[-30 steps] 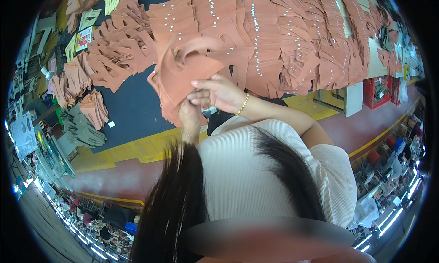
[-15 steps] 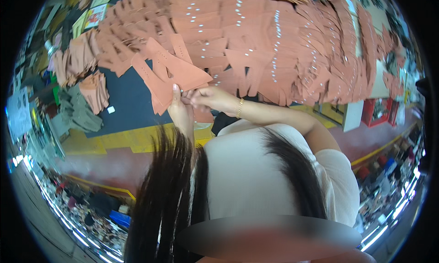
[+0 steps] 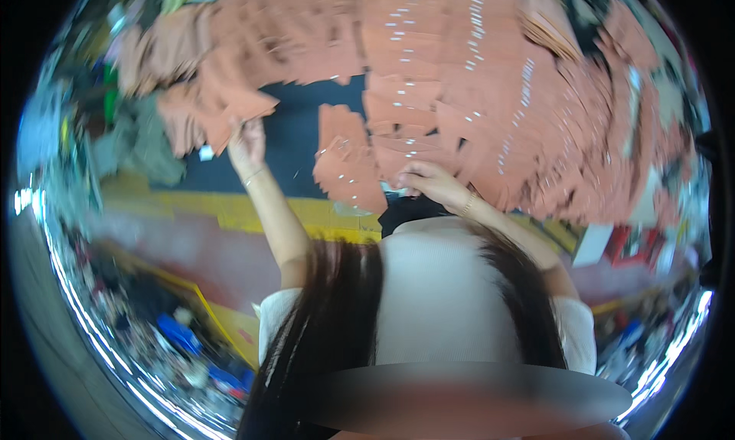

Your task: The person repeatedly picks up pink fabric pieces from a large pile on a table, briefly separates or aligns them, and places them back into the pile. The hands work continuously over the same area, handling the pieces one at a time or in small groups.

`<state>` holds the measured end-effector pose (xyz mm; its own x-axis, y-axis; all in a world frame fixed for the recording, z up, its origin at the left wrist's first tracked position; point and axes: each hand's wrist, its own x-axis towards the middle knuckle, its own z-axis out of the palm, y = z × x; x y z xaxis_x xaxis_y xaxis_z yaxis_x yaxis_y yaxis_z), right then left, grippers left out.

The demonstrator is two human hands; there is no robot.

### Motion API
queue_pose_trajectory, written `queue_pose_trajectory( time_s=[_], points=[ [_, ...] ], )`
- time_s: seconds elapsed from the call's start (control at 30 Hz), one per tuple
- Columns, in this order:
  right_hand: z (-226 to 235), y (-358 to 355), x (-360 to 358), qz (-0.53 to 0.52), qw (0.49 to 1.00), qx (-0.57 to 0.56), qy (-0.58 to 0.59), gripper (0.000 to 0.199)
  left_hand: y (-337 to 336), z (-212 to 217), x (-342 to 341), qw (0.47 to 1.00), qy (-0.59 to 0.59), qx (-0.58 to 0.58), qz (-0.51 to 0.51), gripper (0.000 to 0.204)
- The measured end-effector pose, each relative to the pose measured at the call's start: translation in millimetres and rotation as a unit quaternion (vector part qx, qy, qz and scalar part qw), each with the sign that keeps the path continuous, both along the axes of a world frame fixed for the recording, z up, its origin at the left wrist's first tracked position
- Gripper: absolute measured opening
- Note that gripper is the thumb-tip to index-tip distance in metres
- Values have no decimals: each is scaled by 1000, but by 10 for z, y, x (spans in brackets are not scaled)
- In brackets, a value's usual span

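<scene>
At the left, my left hand (image 3: pixel 249 143) pinches the near edge of a flat, salmon-coloured cut piece (image 3: pixel 233 95) over similar pieces. My right hand (image 3: pixel 430 181) is by the table's front edge, with thumb and fingers drawn together. Whatever it may hold is hidden or too small to name. Beside it lies a row of overlapping salmon pieces (image 3: pixel 409 118) dotted with small white marks. A smaller fanned stack (image 3: pixel 344 160) of the same pieces lies between my hands, close to a pale scrap (image 3: pixel 392 188).
The dark tabletop (image 3: pixel 295 126) has a yellow front edge (image 3: pixel 253 214). Many more salmon pieces (image 3: pixel 528 134) cover the right side. Grey-green pieces (image 3: pixel 142 149) are heaped at the left, near a small white square (image 3: pixel 206 153). A red crate (image 3: pixel 635 245) stands below at the right.
My hands have parted: the left carried the salmon piece to the piles at the left, while the right moved to the front edge. The view has shifted, with some blur.
</scene>
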<state>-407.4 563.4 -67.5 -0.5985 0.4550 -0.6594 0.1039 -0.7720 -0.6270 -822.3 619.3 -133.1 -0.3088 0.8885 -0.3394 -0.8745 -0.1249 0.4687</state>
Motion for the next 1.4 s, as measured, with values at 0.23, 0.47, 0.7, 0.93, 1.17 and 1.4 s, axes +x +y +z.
queue_pose_trajectory(
  time_s=[0.23,0.47,0.7,0.93,1.17,1.4],
  points=[
    [-202,-71,-101,-70,995,68,8,18,591,-980,-238,977,65,-175,-106,35],
    [-68,-44,257,-141,986,65,-58,19,719,-575,-147,836,371,-368,-166,37],
    [-78,-430,1304,-300,937,106,-143,18,726,-58,270,736,489,-394,-253,39],
    [-217,-979,2645,-526,738,-14,-422,24,635,257,832,672,538,-382,-335,41],
    [-569,-1115,3079,-563,774,-70,-281,24,479,495,1429,622,560,-356,-415,43],
    [-193,-884,3118,-530,804,-48,-265,18,269,637,2162,588,548,-289,-520,45]
  ],
)
